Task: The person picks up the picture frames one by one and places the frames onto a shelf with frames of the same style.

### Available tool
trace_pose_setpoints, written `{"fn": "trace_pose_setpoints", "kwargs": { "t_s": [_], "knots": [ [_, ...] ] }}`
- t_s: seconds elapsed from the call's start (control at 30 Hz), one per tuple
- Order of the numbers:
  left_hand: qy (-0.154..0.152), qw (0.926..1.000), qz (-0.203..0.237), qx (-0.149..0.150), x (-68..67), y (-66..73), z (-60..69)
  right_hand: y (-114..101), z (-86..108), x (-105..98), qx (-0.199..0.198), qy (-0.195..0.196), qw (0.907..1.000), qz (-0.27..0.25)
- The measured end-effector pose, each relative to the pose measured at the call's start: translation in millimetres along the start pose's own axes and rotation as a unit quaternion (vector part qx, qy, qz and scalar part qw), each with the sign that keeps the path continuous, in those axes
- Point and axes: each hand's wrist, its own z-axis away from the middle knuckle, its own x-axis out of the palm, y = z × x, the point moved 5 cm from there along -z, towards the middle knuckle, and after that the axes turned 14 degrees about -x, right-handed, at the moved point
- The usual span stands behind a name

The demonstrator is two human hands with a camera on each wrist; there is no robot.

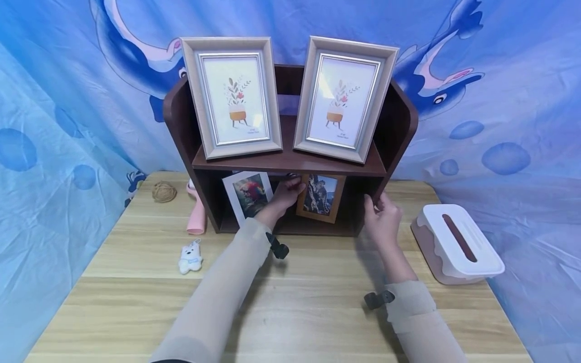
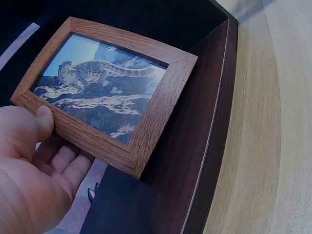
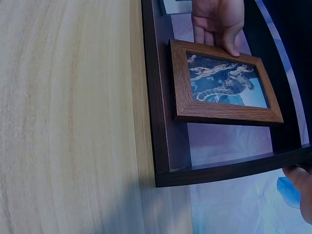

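Observation:
My left hand (image 1: 287,194) pinches the left edge of a brown wooden photo frame (image 2: 163,97), thumb in front and fingers behind. The frame holds a snow leopard picture and leans in the lower compartment of a dark brown shelf (image 1: 290,162). Beside my left hand, on the left of that compartment, a white photo frame (image 1: 232,194) with a parrot picture is partly covered by my forearm. My right hand (image 1: 383,222) grips the shelf's right side panel, thumb and fingers on either side of its front edge. Only a small part of that hand (image 3: 303,195) shows in the right wrist view.
Two larger beige photo frames (image 1: 209,101) stand tilted on the upper shelf. A tissue box (image 1: 454,247) sits to the right. Left of the shelf lie a twine ball (image 1: 164,192), a pink object (image 1: 196,219) and a white bear-shaped trinket (image 1: 190,258).

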Motion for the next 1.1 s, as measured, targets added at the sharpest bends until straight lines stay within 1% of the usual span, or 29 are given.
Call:
{"fn": "trace_pose_setpoints", "kwargs": {
  "t_s": [0.17, 0.27, 0.47, 0.63, 0.87, 1.0, 1.1],
  "knots": [
    [-0.012, 0.9999, 0.005, 0.003, 1.9, 0.8, -1.2, 0, -0.6, 0, -0.003, 0.008, 1.0, 0.001],
    [-0.013, 0.9999, 0.004, 0.004, 2.0, 0.2, -0.6, 0, -0.9, 1, -0.002, 0.006, 1.0, -0.005],
    [-0.017, 0.9997, 0.014, -0.01, 1.7, -1.5, 0.6, 0, -1.6, 1, 0.004, -0.004, 0.9999, -0.01],
    [-0.02, 0.9996, 0.018, -0.012, 2.4, -1.9, 0.0, 0, -3.0, 1, 0.005, -0.004, 0.9998, -0.017],
    [-0.029, 0.9991, 0.028, -0.014, 2.2, -8.1, 2.3, 0, -2.9, 1, 0.0, -0.003, 0.9999, -0.014],
    [-0.021, 0.9992, 0.033, -0.001, 2.8, -11.5, 3.6, 0, -1.7, 1, 0.005, -0.003, 0.9999, -0.015],
    [-0.004, 0.9992, 0.034, 0.022, 3.9, -12.0, 4.4, -1, -0.9, 0, 0.007, -0.001, 0.9998, -0.017]
  ]
}}
